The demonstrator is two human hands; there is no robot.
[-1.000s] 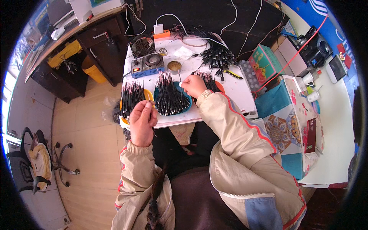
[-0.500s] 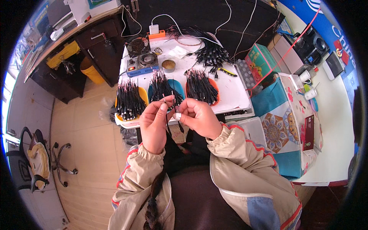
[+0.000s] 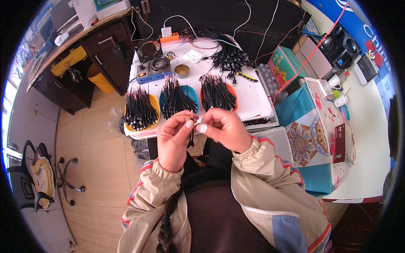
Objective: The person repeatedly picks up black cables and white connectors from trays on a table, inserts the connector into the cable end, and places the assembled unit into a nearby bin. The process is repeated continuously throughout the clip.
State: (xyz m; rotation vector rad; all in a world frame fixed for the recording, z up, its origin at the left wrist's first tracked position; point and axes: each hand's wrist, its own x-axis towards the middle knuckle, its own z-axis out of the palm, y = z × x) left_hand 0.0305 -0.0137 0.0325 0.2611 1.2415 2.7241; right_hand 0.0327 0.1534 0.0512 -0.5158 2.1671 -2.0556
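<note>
My left hand (image 3: 172, 143) pinches short black cables (image 3: 192, 137) between thumb and forefinger, their thin pale ends pointing up. Just beside it, my right hand (image 3: 228, 130) has thumb and fingers curled together close to the cable tips; whatever is between them is too small or blurred to make out. A white wrap covers the right thumb's tip. Beyond the hands stand three bins full of black cables with pinkish stripped ends: a yellow bin (image 3: 155, 103), a blue bin (image 3: 192, 92) and an orange-red bin (image 3: 232, 90).
Behind the bins, a blue soldering-type device (image 3: 154, 75) with a small fan and a round tin (image 3: 182, 71) share the white tabletop (image 3: 257, 99). A cable heap (image 3: 231, 59) lies at the back, near yellow-and-black pliers (image 3: 247, 77). A cloth-covered box (image 3: 314, 143) stands at right.
The cable that hung between both hands is now gathered in my left hand's pinch. My right hand has shifted slightly right, its fingers drawn away from the cable. The view has tilted a little.
</note>
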